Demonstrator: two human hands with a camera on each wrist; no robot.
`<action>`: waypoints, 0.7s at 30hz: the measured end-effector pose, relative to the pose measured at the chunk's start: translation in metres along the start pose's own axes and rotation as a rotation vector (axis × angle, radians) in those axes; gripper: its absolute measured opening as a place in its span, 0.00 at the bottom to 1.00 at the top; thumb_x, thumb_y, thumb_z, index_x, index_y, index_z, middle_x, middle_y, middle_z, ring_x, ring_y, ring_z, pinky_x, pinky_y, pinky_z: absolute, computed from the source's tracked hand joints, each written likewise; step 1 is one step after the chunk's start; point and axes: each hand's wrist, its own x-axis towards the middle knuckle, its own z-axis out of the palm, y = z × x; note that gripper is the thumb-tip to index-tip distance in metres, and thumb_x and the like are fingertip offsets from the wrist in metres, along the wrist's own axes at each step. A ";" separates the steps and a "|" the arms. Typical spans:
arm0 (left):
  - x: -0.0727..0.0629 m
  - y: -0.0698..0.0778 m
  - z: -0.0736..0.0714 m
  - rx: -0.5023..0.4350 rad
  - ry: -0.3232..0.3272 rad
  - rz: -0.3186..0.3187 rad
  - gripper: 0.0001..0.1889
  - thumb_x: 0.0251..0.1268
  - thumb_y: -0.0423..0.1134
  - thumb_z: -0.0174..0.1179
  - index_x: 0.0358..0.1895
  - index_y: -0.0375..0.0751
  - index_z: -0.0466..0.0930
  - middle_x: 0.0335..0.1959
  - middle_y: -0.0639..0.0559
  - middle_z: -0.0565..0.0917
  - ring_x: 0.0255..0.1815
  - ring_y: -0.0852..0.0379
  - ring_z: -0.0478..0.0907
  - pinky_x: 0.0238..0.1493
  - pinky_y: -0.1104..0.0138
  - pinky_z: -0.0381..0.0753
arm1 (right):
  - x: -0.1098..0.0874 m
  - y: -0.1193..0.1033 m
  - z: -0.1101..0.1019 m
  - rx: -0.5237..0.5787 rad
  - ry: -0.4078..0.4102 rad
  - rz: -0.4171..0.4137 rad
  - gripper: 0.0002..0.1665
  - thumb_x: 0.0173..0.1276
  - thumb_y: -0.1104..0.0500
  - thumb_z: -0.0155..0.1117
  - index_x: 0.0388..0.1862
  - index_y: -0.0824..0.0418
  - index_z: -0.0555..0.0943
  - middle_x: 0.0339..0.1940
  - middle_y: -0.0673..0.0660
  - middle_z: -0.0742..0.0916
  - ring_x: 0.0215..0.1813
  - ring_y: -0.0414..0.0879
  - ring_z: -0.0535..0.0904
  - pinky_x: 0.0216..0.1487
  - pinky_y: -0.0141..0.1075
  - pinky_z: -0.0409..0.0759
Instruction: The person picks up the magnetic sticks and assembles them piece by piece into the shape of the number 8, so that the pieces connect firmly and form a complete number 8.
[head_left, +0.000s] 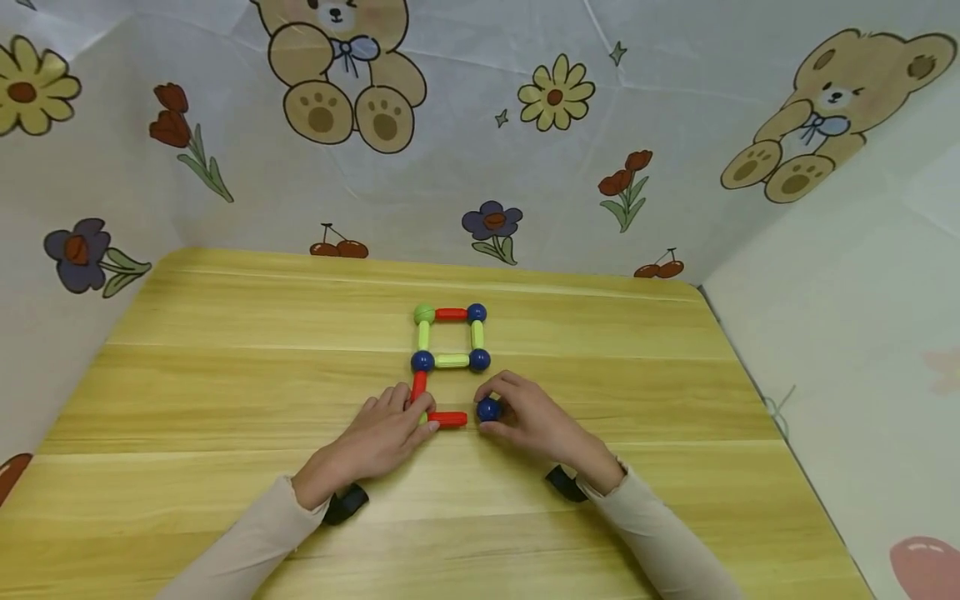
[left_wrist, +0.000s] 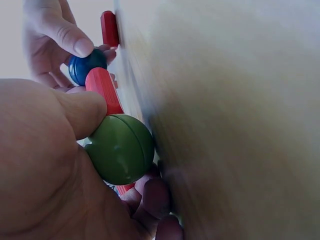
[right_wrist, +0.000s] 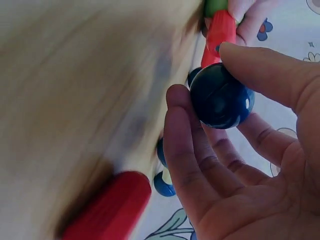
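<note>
My left hand (head_left: 384, 433) grips a green ball (left_wrist: 122, 150), which in the head view is mostly hidden beneath its fingers. From that ball a red magnetic stick (head_left: 448, 419) points right, while another red stick (head_left: 419, 385) runs up to a blue corner ball (head_left: 423, 361). Between thumb and fingers, my right hand (head_left: 536, 418) pinches a separate blue ball (head_left: 488, 409). In the head view a small gap shows between this ball and the free end of the right-pointing stick.
Beyond the hands lies a square of balls and sticks, with a green ball (head_left: 424, 314), a red stick (head_left: 452, 314) and a yellow-green stick (head_left: 452, 361). Both wrist views show a loose red stick (right_wrist: 107, 210) on the wooden table (head_left: 225, 350). A patterned cloth (head_left: 465, 167) hangs behind.
</note>
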 end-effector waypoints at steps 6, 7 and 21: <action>0.000 0.000 0.000 0.008 0.006 0.009 0.11 0.79 0.50 0.49 0.53 0.50 0.71 0.37 0.51 0.64 0.39 0.52 0.63 0.37 0.63 0.57 | 0.000 0.002 0.005 0.006 -0.010 -0.019 0.18 0.67 0.55 0.72 0.53 0.56 0.80 0.47 0.50 0.83 0.40 0.41 0.79 0.44 0.32 0.79; 0.001 0.000 0.000 0.008 0.007 0.010 0.11 0.79 0.50 0.49 0.53 0.50 0.71 0.37 0.51 0.64 0.39 0.52 0.63 0.37 0.63 0.57 | 0.000 0.002 0.006 0.001 -0.007 -0.020 0.18 0.67 0.55 0.72 0.53 0.56 0.80 0.47 0.49 0.83 0.40 0.41 0.78 0.44 0.32 0.79; -0.001 0.003 -0.001 0.020 0.026 0.018 0.10 0.79 0.50 0.50 0.52 0.49 0.70 0.36 0.51 0.64 0.38 0.53 0.63 0.36 0.64 0.57 | 0.001 0.000 0.010 -0.017 -0.013 -0.018 0.16 0.68 0.55 0.71 0.52 0.56 0.80 0.50 0.51 0.83 0.44 0.42 0.77 0.47 0.35 0.78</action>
